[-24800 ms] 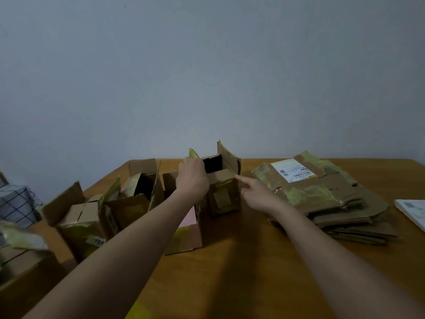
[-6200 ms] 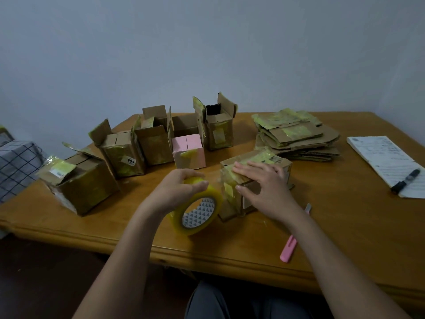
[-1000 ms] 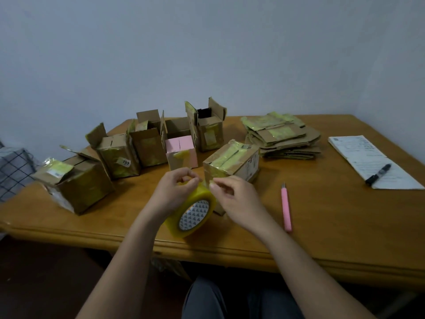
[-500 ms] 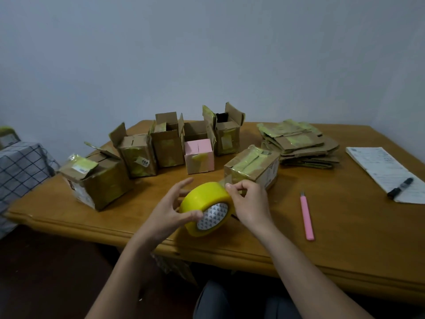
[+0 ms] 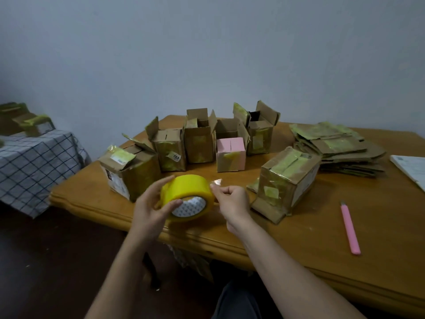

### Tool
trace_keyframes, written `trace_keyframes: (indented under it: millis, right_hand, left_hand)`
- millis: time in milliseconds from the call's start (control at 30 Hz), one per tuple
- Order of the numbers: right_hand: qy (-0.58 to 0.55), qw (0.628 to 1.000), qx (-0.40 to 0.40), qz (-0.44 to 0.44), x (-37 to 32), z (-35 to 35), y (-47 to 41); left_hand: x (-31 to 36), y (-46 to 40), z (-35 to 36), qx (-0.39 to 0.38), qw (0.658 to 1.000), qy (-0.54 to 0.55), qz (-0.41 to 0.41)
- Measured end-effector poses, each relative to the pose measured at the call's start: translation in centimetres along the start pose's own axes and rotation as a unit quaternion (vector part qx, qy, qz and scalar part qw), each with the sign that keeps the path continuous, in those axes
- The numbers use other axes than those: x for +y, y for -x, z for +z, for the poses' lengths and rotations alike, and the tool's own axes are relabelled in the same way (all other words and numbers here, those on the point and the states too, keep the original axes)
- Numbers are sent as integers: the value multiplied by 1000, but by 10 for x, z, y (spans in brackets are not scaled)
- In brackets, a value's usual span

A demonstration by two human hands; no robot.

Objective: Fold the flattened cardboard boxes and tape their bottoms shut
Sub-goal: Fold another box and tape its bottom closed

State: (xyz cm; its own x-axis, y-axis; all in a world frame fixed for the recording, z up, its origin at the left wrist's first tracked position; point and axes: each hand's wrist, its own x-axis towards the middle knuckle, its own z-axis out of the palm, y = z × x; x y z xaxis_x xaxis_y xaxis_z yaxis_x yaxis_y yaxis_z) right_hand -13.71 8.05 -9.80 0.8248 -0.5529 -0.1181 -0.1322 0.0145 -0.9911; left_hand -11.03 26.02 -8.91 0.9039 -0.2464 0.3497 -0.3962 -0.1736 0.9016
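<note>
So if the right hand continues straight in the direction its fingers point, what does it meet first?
Probably the yellow tape roll held by the left hand; the right hand points leftward at it, pinching the tape end.

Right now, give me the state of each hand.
Left hand: holding the yellow tape roll.
Right hand: pinching the free tape end pulled off the roll.

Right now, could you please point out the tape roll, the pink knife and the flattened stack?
tape roll (image 5: 186, 187), head view, yellow outer band
pink knife (image 5: 350, 229), head view, mid handle
flattened stack (image 5: 338, 143), head view, top sheet
</note>
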Motion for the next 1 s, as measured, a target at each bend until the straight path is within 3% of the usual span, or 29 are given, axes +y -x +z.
trace_keyframes:
  millis: [100, 167, 300, 533, 800, 900, 1000]
  right_hand:
    - [-8, 1000, 2, -29, -7, 6, -4]
    - [60, 994, 21, -83, -9, 2, -8]
    - [236, 963, 55, -117, 9, -16, -12]
    - [456, 885, 52, -80, 30, -29, -18]
    - [397, 910, 36, -112, 23, -37, -11]
    - [354, 904, 59, -233, 11, -54, 2]
    - [304, 856, 156, -387, -7, -89, 10]
  left_hand:
    - [13, -28, -26, -49, 969, -233, 67]
    - [16, -40, -29, -72, 945, -311, 67]
    - [11, -40, -5, -118, 943, -304, 60]
    - [23, -52, 39, -155, 871, -440, 155]
    - [42, -50, 46, -185, 876, -437, 82]
    - [46, -49, 56, -171, 859, -474, 93]
    - [49, -41, 81, -98, 900, -394, 157]
